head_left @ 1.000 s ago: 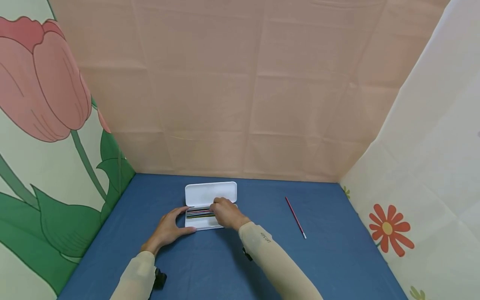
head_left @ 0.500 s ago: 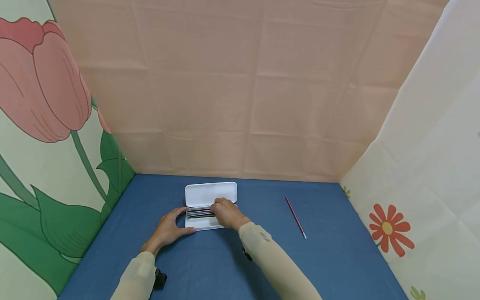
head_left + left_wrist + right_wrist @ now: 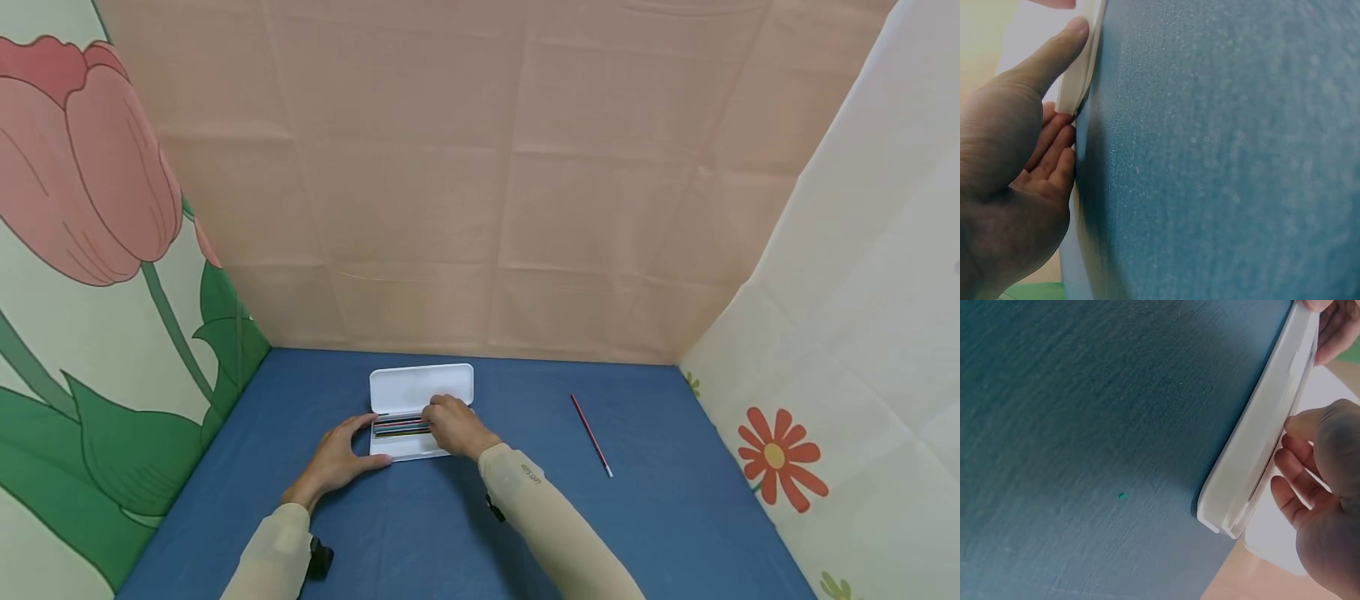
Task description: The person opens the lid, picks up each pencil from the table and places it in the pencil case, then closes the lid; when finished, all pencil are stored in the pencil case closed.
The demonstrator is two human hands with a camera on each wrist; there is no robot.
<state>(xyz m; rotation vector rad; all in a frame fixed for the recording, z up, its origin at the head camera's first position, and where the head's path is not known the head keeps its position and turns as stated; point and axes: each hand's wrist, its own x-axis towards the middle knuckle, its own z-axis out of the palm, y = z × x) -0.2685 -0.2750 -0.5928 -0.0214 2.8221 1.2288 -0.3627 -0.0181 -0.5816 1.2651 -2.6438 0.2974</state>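
Note:
A white pencil case (image 3: 416, 448) lies on the blue table with its lid (image 3: 422, 388) raised at the back. Several colored pencils (image 3: 401, 427) lie side by side in its tray. My left hand (image 3: 337, 454) grips the case's left end, thumb at the front edge and fingers round the far corner; the left wrist view shows the thumb (image 3: 1075, 31) on the wall. Over the tray's right part, my right hand (image 3: 455, 427) pinches at the pencils with thumb and curled fingers. In the right wrist view its fingertips (image 3: 1288, 425) sit just above the rim, and the back of the hand covers the pencils' right ends.
To the right, a single dark red pencil (image 3: 591, 433) with a white end lies slantwise on the blue tablecloth (image 3: 675, 517). A beige cloth wall (image 3: 487, 183) stands behind the table. Flower-printed sheets (image 3: 862, 333) hang at both sides.
My right hand has shifted very slightly to the right over the tray. The left hand, the case and the loose pencil stay where they were.

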